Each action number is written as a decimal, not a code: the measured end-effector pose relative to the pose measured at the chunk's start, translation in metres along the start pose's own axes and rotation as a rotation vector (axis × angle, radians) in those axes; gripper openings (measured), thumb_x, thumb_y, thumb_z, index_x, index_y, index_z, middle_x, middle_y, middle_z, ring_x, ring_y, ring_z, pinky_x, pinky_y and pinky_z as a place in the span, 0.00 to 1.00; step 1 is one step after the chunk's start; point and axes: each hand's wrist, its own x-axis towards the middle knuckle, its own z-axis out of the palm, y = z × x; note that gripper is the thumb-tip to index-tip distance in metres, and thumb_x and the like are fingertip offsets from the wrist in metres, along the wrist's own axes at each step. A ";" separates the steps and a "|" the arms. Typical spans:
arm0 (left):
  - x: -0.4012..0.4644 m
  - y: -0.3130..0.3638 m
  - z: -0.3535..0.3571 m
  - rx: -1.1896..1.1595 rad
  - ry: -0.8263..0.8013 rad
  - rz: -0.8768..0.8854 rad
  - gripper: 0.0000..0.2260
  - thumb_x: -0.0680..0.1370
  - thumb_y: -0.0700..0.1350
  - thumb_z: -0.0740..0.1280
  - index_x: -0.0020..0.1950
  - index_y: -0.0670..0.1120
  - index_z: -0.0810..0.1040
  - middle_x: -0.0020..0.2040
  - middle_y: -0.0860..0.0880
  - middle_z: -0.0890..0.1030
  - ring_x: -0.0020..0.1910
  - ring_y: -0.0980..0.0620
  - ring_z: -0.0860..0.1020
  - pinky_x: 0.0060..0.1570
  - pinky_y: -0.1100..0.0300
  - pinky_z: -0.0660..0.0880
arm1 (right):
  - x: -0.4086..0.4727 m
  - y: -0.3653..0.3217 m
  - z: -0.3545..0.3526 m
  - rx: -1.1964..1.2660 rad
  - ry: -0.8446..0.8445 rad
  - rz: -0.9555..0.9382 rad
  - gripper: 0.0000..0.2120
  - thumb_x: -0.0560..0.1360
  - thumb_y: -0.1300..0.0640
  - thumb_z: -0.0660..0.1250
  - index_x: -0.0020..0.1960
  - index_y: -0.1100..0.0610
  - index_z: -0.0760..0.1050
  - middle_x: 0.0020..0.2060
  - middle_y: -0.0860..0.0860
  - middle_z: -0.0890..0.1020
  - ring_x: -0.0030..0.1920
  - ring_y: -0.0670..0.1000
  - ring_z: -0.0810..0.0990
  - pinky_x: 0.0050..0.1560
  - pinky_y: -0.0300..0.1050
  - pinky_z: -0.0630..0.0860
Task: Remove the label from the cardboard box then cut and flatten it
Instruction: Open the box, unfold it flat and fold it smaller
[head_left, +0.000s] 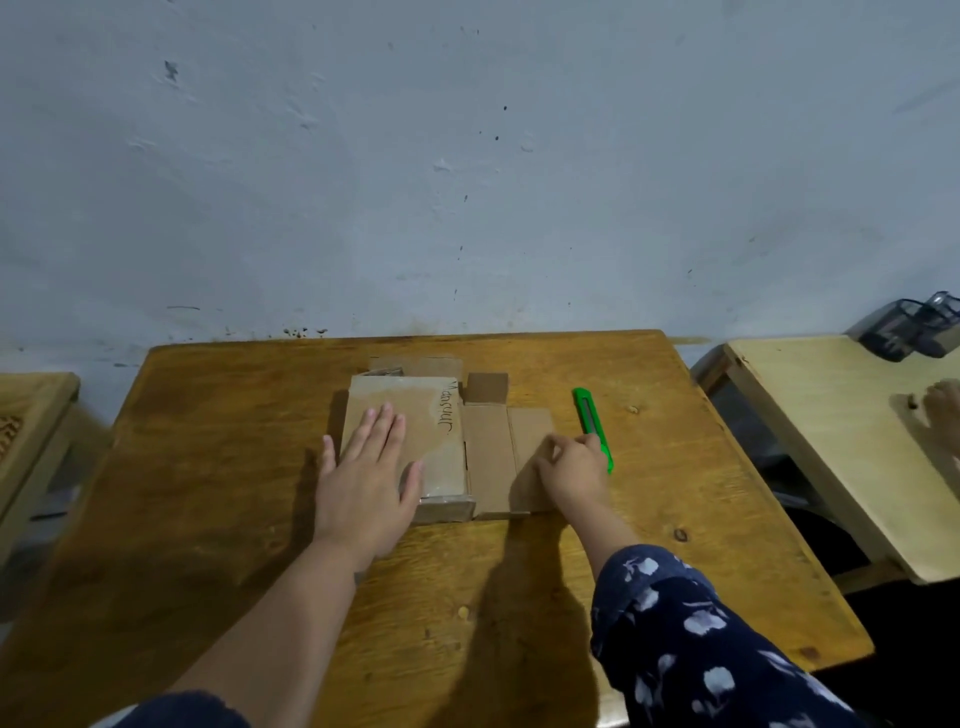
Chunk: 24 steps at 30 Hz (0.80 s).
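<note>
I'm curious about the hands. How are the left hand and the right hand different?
The left hand lies flat and spread on the cardboard box; the right hand is curled at the box's folded-out flap, beside the green cutter. The right arm has a flowery sleeve near the hand; the left forearm is bare. Both touch cardboard.

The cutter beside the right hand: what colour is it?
Bright green, seen clearly in the head view: the cutter.

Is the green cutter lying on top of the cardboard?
No, the green cutter lies on the bare wooden table, just right of the flattened cardboard, by the right hand.
</note>
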 end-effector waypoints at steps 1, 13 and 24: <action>0.000 0.000 0.001 -0.003 0.012 0.000 0.30 0.78 0.62 0.36 0.78 0.51 0.48 0.78 0.54 0.46 0.77 0.55 0.42 0.75 0.44 0.44 | 0.002 -0.001 0.000 -0.042 0.007 -0.007 0.20 0.75 0.52 0.66 0.67 0.51 0.71 0.67 0.55 0.66 0.65 0.58 0.68 0.65 0.55 0.69; 0.002 -0.004 0.010 -0.011 0.064 0.000 0.30 0.76 0.62 0.37 0.77 0.52 0.50 0.77 0.54 0.48 0.76 0.56 0.45 0.74 0.51 0.45 | 0.044 -0.074 -0.017 -0.022 -0.059 -0.521 0.16 0.79 0.59 0.60 0.64 0.48 0.74 0.62 0.52 0.78 0.52 0.50 0.80 0.49 0.40 0.76; 0.007 -0.039 -0.017 -0.066 0.036 0.008 0.23 0.81 0.58 0.51 0.76 0.54 0.60 0.77 0.55 0.60 0.76 0.56 0.54 0.75 0.44 0.44 | -0.028 -0.013 -0.018 0.113 0.131 -0.329 0.15 0.78 0.60 0.61 0.61 0.49 0.78 0.46 0.54 0.85 0.38 0.52 0.82 0.37 0.43 0.77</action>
